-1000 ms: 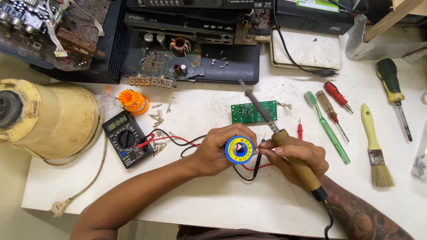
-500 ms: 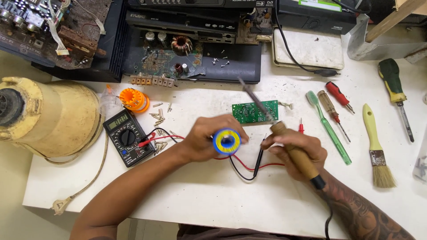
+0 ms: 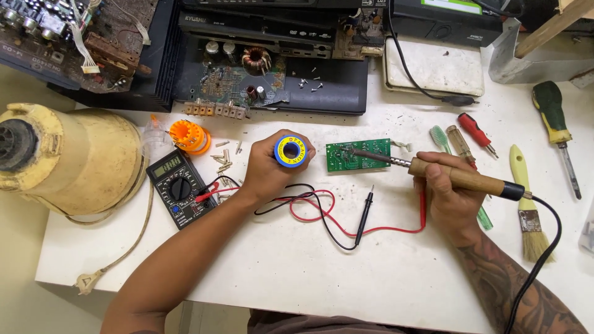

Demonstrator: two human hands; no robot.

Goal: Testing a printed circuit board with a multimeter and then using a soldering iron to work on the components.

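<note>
My left hand (image 3: 269, 173) grips a blue and yellow spool of solder (image 3: 290, 151), held upright just left of a small green circuit board (image 3: 359, 155). My right hand (image 3: 450, 195) holds a soldering iron (image 3: 458, 178) by its wooden handle, its metal tip resting on the left part of the board. Red and black multimeter probe leads (image 3: 346, 219) lie looped on the white table (image 3: 309, 272) between my hands. They run to a black digital multimeter (image 3: 180, 187) at the left.
A yellowed motor housing (image 3: 65, 158) stands at far left, an orange spool (image 3: 189, 136) and loose screws (image 3: 224, 158) beside the meter. Opened electronics chassis (image 3: 272, 74) line the back. Screwdrivers (image 3: 476, 133), a green toothbrush (image 3: 440, 139) and a yellow brush (image 3: 526, 204) lie at right.
My left hand carried the solder spool up and away toward the board. My right hand swung the iron so its tip now touches the board; the probe leads lie uncovered.
</note>
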